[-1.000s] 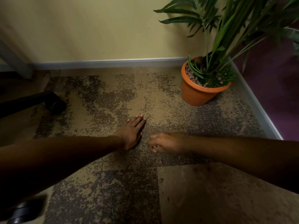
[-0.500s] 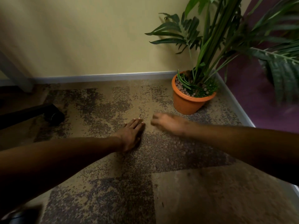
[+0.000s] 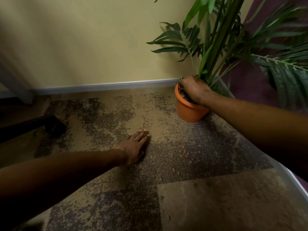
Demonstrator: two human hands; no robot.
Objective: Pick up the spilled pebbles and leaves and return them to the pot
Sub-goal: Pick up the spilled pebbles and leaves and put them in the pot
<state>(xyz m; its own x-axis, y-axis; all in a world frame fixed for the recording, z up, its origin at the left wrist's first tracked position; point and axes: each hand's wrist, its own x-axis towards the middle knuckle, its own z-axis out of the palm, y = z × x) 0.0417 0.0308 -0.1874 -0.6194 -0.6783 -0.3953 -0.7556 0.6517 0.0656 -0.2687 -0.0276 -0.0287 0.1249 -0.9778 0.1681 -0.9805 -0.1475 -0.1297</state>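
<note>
An orange pot (image 3: pixel 190 112) with a tall green plant (image 3: pixel 216 39) stands on the carpet in the corner. Brown pebbles (image 3: pixel 182 94) fill its top. My right hand (image 3: pixel 194 90) rests over the pot's mouth, knuckles up, fingers curled down among the pebbles and stems; what it holds is hidden. My left hand (image 3: pixel 135 145) lies flat on the carpet with fingers together, palm down, holding nothing. Several small spilled pebbles (image 3: pixel 183 155) lie scattered on the dark carpet patch to the right of my left hand. No loose leaves are visible on the floor.
A grey skirting board (image 3: pixel 106 86) runs along the yellow wall behind, and another follows the purple wall (image 3: pixel 250 84) on the right. A black chair leg with a caster (image 3: pixel 55 128) sits at the left. The carpet (image 3: pixel 216 202) is mottled tan and dark.
My right hand has lifted off the carpet and travelled up and right, ending on top of the pot. My left hand has stayed flat in place. The view has shifted toward the pot.
</note>
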